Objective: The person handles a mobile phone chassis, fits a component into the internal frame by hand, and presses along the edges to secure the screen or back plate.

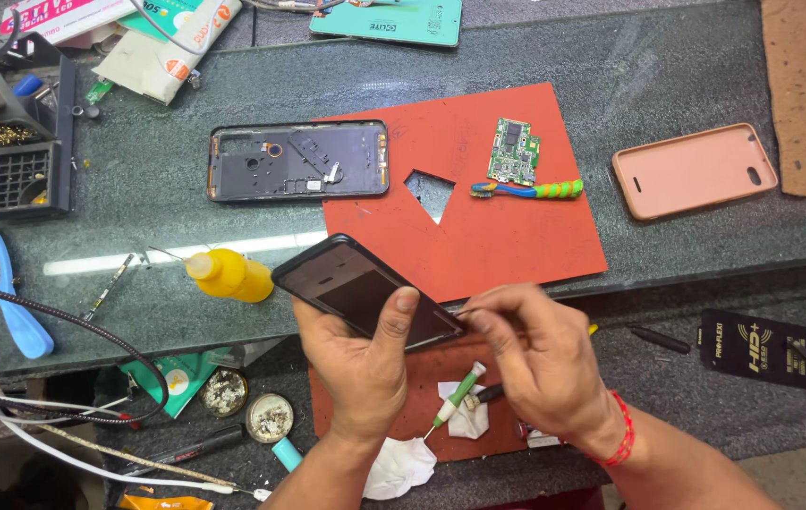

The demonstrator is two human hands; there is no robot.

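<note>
- Left hand (357, 364) grips the phone (365, 293) over the table edge, thumb on screen.
- Right hand (535, 354) pinches at its corner.
- Yellow bottle (230, 274) just beside; red mat (478, 189) behind.

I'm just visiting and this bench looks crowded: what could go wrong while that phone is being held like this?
The left hand holds the phone in the air by one end, so it might slip and drop. The right hand presses a thin tool at its edge, which might scratch it. The yellow bottle lies on its side close by and might leak.
</note>
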